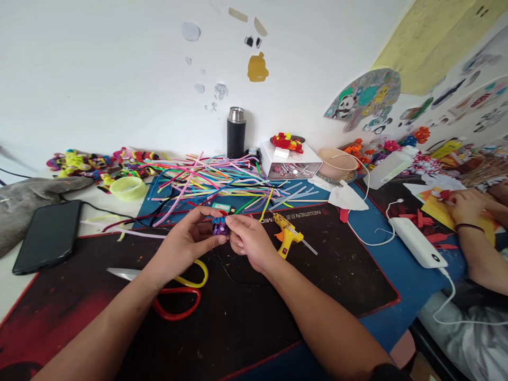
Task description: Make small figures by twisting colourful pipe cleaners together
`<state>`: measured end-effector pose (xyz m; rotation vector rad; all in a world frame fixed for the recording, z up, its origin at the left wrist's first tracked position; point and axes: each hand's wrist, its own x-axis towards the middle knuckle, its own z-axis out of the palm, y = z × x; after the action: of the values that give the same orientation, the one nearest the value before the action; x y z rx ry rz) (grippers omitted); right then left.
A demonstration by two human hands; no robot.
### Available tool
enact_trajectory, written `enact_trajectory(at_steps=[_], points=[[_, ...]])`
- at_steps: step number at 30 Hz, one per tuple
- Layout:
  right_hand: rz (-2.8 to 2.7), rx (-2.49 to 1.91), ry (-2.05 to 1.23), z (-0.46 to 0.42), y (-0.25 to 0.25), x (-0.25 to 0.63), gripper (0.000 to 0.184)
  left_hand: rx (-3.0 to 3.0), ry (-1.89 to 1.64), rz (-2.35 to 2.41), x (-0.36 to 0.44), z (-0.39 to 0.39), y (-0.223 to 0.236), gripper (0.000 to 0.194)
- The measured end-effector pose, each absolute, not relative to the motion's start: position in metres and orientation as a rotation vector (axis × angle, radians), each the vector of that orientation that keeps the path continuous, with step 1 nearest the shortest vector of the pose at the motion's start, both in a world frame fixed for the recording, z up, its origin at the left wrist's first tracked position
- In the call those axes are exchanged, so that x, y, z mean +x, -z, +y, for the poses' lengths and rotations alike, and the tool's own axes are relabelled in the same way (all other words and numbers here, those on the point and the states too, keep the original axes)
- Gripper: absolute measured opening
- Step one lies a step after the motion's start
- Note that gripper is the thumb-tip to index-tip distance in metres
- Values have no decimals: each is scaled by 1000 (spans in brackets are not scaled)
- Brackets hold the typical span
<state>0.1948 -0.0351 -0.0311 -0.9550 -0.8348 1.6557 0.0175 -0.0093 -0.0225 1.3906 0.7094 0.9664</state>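
Observation:
Between my two hands is a small fuzzy figure (220, 226) of purple, blue and red pipe cleaner, held over the dark desk mat (246, 328). My left hand (194, 233) wraps round its left side, with thumb and fingers closed on it. From the right, my right hand (250, 239) pinches it; the fingertips partly cover it. Under my left wrist lie scissors (177, 290) with a red and a yellow handle loop. A yellow glue gun (288, 235) with a clear glue stick rests just right of my right hand.
Many coloured pipe cleaners (206, 180) are heaped at the back. A black thermos (236, 135) stands behind them, beside a white drawer box (291, 161). A phone (48, 236) lies at left. To the right are a white power bank (416, 243) and a co-worker's hands (470, 209).

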Motion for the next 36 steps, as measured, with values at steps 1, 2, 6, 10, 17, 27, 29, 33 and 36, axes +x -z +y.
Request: enact_trajectory(at_steps=[1, 2, 6, 10, 17, 27, 29, 33, 36], points=[[-836, -955, -1657, -35, 32, 195, 40, 1395, -965, 712, 17, -10, 23, 37], [-839, -953, -1658, -35, 32, 194, 40, 1399, -966, 713, 17, -10, 23, 37], [-860, -947, -1654, -35, 32, 194, 43, 1393, -970, 705, 18, -10, 24, 37], [-861, -946, -1653, -36, 30, 195, 46, 1363, -983, 710, 18, -9, 24, 39], [-846, -886, -1641, -36, 28, 197, 52, 1176, -1015, 702, 17, -8, 21, 42], [-828, -896, -1665, -36, 28, 196, 48, 1132, -1018, 677, 17, -7, 22, 42], [-819, -897, -1668, -36, 28, 196, 47, 1142, -1010, 675, 17, -7, 21, 41], [-796, -917, -1678, -36, 27, 196, 42, 1155, -996, 671, 18, -8, 18, 42], [-772, -924, -1701, -36, 27, 196, 40, 1169, -995, 666, 18, -8, 19, 42]])
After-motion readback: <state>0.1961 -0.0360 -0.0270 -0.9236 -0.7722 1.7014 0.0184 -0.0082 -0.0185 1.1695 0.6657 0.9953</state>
